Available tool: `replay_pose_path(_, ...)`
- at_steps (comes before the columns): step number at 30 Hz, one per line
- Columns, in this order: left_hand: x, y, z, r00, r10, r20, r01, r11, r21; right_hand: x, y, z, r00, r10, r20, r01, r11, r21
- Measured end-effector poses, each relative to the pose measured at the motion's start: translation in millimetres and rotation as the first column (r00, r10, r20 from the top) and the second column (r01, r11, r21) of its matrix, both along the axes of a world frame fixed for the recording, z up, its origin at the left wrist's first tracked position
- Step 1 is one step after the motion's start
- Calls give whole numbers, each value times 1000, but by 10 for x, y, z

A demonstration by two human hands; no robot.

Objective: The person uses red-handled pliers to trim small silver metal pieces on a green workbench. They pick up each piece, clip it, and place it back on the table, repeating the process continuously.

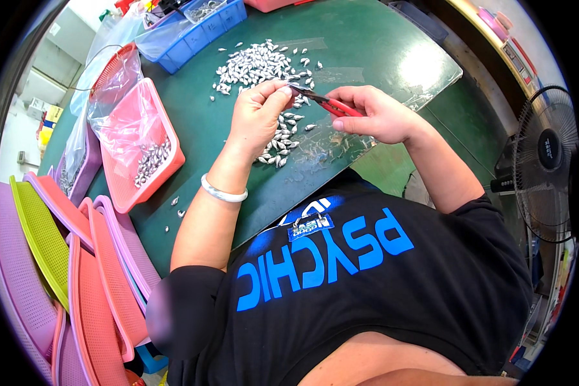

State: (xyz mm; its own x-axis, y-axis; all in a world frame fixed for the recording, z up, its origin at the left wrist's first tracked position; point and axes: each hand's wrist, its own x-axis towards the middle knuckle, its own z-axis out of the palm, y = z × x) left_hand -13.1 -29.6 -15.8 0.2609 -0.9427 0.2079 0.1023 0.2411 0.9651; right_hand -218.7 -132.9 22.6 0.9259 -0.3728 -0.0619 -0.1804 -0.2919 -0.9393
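Note:
Over the green table, my right hand (pixel 373 114) is closed around red-handled pliers (pixel 342 108), their dark jaws pointing left. At the jaw tips my left hand (pixel 264 109) pinches thumb against forefinger; whatever is between them is hidden by the fingers. A white bangle (pixel 224 190) circles my left wrist. Just beyond both hands spreads a pile of small silver teardrop-shaped metal pieces (pixel 256 64). A smaller group of the same pieces (pixel 280 143) lies on the near side, right of my left forearm.
A pink tray (pixel 174 162) at the left holds silver pieces and a clear plastic bag (pixel 119 122). Behind it stands a blue crate (pixel 202 37). Several colourful perforated baskets (pixel 103 289) are stacked at lower left. A black fan (pixel 547 151) stands beyond the table's right edge (pixel 447 80).

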Motion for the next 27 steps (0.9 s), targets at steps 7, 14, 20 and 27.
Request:
replay_pose_path(7, 24, -10, -60, 988, 29, 154, -25, 999, -28, -2, -30, -42, 999, 11, -40, -15, 994, -109)
replay_pose_path(14, -44, -45, -133, 940, 249, 235, -201, 957, -211, 67, 103, 2, 997, -66, -39, 52, 953, -300)
replay_pose_path(20, -62, -56, -135, 940, 280, 196, -251, 955, -161, 136, 99, -123, 987, -94, 133, 153, 816, -558)
replay_pose_path(27, -76, 4, -6, 991, 119, -54, -123, 990, -63, 78, -103, 25, 998, -66, 15, 67, 987, -147)
